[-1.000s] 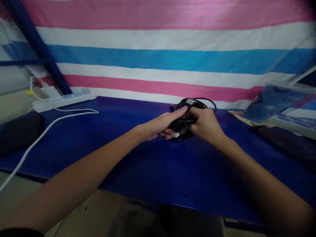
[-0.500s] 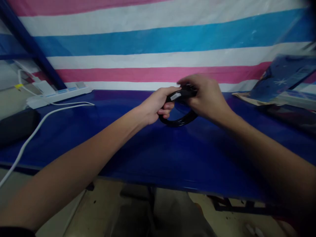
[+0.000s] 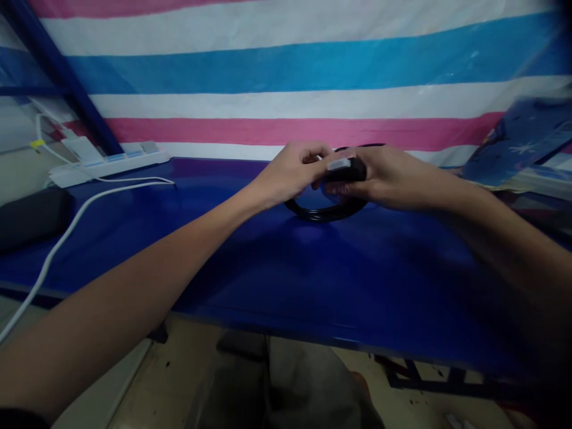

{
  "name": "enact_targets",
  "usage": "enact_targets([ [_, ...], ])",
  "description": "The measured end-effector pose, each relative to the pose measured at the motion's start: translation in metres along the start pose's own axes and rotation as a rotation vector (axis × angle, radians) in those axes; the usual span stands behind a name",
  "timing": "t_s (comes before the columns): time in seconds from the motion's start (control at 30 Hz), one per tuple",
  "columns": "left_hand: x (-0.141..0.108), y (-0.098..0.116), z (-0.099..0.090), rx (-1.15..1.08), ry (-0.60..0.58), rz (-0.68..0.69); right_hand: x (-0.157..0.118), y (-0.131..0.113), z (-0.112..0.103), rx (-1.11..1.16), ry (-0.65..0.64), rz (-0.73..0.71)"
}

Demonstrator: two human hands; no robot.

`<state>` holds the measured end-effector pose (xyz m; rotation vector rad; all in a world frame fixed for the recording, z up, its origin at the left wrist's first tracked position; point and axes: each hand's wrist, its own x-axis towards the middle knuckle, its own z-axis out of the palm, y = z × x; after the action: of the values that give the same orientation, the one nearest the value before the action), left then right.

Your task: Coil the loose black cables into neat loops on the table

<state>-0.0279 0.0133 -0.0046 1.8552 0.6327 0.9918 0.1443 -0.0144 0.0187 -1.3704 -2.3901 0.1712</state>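
Note:
A coiled black cable (image 3: 324, 214) is held up just over the blue table, its lower loop hanging below my hands. My right hand (image 3: 393, 179) grips the bundle from the right. A black plug-like end (image 3: 355, 173) with a pale grey patch shows between its thumb and fingers. From the left, my left hand (image 3: 292, 170) has its fingers curled at the top of the coil, with the thumb reaching toward the pale patch. Some of the left fingertips are hidden behind the bundle. A thin black strand arches above the right hand.
A white power strip (image 3: 111, 167) with plugs stands at the back left, and a white cable (image 3: 89, 205) runs from there to the front edge. A black case (image 3: 33, 217) lies at the left. A blue box (image 3: 513, 143) stands at the right. Striped sheeting hangs behind.
My right hand has turned and now grips the plug-like end, which has shifted right. The left hand has moved from the coil's left side to its top. The view has shifted slightly.

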Motion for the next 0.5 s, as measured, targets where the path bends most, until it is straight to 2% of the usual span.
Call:
enact_targets([
  [0.13,0.0,-0.004,-0.002,0.089,0.043,-0.001,0.001,0.004,0.001,0.228,-0.079,-0.006],
  [0.33,0.003,-0.008,-0.008,0.096,0.074,0.002,0.0,0.005,0.008,0.345,-0.124,0.007],
  [0.5,0.003,-0.009,-0.01,-0.012,0.074,-0.058,0.0,-0.005,0.019,0.671,-0.067,0.081],
])
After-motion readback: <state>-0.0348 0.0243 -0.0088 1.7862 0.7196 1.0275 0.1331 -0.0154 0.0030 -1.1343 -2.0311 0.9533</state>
